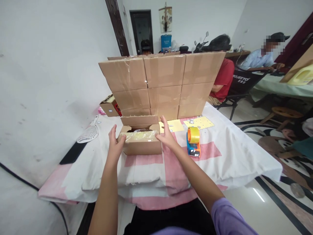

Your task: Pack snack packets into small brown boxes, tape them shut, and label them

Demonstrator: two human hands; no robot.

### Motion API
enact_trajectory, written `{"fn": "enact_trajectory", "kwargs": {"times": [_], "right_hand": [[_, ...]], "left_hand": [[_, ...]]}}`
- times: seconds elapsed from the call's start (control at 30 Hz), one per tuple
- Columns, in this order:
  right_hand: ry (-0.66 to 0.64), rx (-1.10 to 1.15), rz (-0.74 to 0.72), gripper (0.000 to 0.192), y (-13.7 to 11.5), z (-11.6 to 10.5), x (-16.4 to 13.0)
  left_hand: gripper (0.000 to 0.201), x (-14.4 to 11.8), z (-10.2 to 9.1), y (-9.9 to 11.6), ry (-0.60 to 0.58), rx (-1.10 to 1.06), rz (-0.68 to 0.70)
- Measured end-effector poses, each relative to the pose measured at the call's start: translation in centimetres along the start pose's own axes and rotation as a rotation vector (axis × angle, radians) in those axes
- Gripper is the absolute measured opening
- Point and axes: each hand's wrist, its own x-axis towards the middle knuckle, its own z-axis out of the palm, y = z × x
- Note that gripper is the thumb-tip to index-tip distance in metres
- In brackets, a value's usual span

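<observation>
A small cardboard box (143, 148) stands on the cloth-covered table in front of me, its back flap raised. Along its front edge lies a pale yellow strip (140, 135) with a shiny, clear plastic surface. Something dark shows inside, too covered to make out. My left hand (116, 140) holds the left end of the box, thumb on the strip's end and fingers outside. At the right end, my right hand (166, 135) grips in the same way, its thumb at the front corner and its fingers pointing up.
Behind the box rises a stack of closed cardboard boxes (163, 71). A tape dispenser (193, 143) with yellow tape stands to the right, near yellow sheets (199, 122). On the left lie a white perforated scoop (88, 133) and a black flat object (73, 152). Other people sit beyond.
</observation>
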Motion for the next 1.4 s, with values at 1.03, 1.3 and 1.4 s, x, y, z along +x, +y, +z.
{"fn": "enact_trajectory", "kwargs": {"times": [1.03,1.3,1.4], "right_hand": [[0.738,-0.219,0.177,0.04,0.7,-12.0,-5.1],[0.37,0.248,0.513,0.033,3.1,-14.0,-6.4],[0.252,0.295,0.515,0.027,2.7,-14.1,-7.0]], "left_hand": [[0.063,-3.9,2.3,4.9,-0.288,0.709,0.476],[0.067,-4.1,3.4,4.0,-0.146,0.691,0.55],[0.064,-4.3,3.6,4.2,-0.146,0.689,0.537]]}}
